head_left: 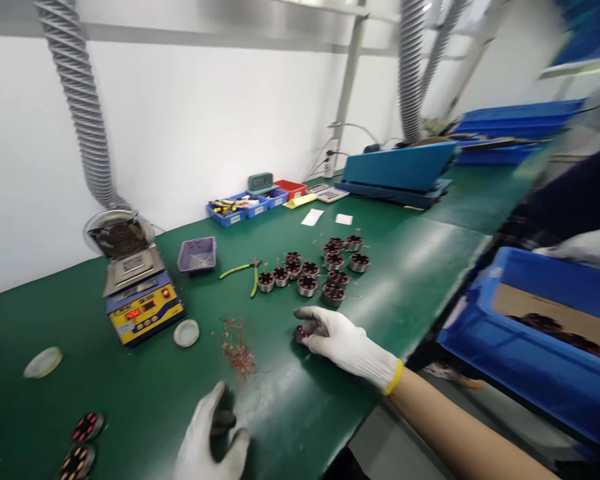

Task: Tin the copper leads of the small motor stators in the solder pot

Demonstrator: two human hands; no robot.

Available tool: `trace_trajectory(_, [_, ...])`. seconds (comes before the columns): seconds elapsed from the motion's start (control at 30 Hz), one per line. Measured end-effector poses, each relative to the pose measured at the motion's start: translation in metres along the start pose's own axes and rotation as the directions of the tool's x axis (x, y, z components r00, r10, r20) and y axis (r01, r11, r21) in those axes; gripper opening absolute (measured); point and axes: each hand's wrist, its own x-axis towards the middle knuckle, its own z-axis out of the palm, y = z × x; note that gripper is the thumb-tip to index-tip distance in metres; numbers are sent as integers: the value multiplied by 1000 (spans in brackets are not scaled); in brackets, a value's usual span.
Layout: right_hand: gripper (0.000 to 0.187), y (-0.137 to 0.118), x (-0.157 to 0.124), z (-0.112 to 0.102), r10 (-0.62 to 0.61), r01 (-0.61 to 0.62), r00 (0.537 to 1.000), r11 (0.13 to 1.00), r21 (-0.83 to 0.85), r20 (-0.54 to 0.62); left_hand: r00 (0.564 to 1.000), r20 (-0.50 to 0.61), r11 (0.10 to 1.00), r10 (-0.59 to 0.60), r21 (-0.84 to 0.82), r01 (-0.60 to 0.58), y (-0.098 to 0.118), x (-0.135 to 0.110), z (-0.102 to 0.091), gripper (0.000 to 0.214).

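My right hand [337, 340], in a white glove with a dark-stained fingertip area, has its fingers round a small round motor stator [301, 335] with a black and red face, low over the green bench. Most of that stator is hidden by the fingers. My left hand [210, 437], also gloved, is at the near edge of the view with thumb and fingers apart and nothing between them. A heap of copper wire scraps [240, 357] lies between the hands. Beyond my right hand stand several motor stators [307, 285] with silvery rims and thin wires sticking up.
Green-handled cutters [254, 273] lie beside a purple tray [197, 257]. A yellow-blue solder pot [143, 300] stands left, near a white lid [187, 333]. Two more stators [87, 427] sit near left. A blue crate [530, 347] is at right; part of another person [585, 248] shows behind it.
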Motion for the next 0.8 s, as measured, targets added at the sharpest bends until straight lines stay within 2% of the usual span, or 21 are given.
trace_trajectory(0.03, [53,-12,0,12,-42,4,984,976,216,175,1000,25,1000,-5,-13,5,9,3,-1,59])
trace_trajectory(0.07, [55,-25,1,24,-103,-32,936,926,376,336,998,54,999,7,-38,-5,16,6,-4,66])
trace_trajectory(0.1, [57,-38,2,38,-163,-83,871,880,468,463,997,75,997,29,-77,-23,22,11,-7,70])
trace_trajectory(0.17, [54,-62,7,65,-245,-150,749,842,518,616,996,51,981,79,-179,-68,27,19,-14,65])
trace_trajectory(0.2, [51,-70,10,78,-265,-160,714,840,519,648,996,18,969,92,-231,-85,27,23,-18,58])
trace_trajectory(0.23, [49,-76,14,90,-270,-165,700,840,517,661,996,-14,955,88,-283,-88,25,26,-22,51])
trace_trajectory(0.3, [49,-78,20,111,-269,-176,710,827,534,651,1000,-19,913,15,-406,-21,20,31,-29,44])
trace_trajectory(0.37, [54,-71,24,124,-279,-148,749,814,562,602,996,26,836,-82,-543,83,14,35,-32,46])
trace_trajectory(0.43, [62,-63,23,128,-282,-16,804,870,494,524,984,49,758,-171,-632,163,10,37,-34,48])
trace_trajectory(0.5, [67,-59,18,127,-285,166,848,944,287,447,973,36,728,-229,-657,196,6,40,-35,45])
trace_trajectory(0.57, [61,-59,13,124,-305,296,853,951,89,424,968,41,725,-247,-655,213,3,41,-36,35])
trace_trajectory(0.6, [54,-61,11,123,-327,340,843,939,47,427,969,49,725,-243,-654,215,1,41,-36,31])
trace_trajectory(0.7, [39,-62,7,121,-386,416,821,909,22,420,965,47,721,-257,-656,224,-2,41,-34,25])
trace_trajectory(0.8, [29,-59,8,118,-382,417,821,909,10,425,945,39,708,-324,-653,270,-2,42,-32,28])
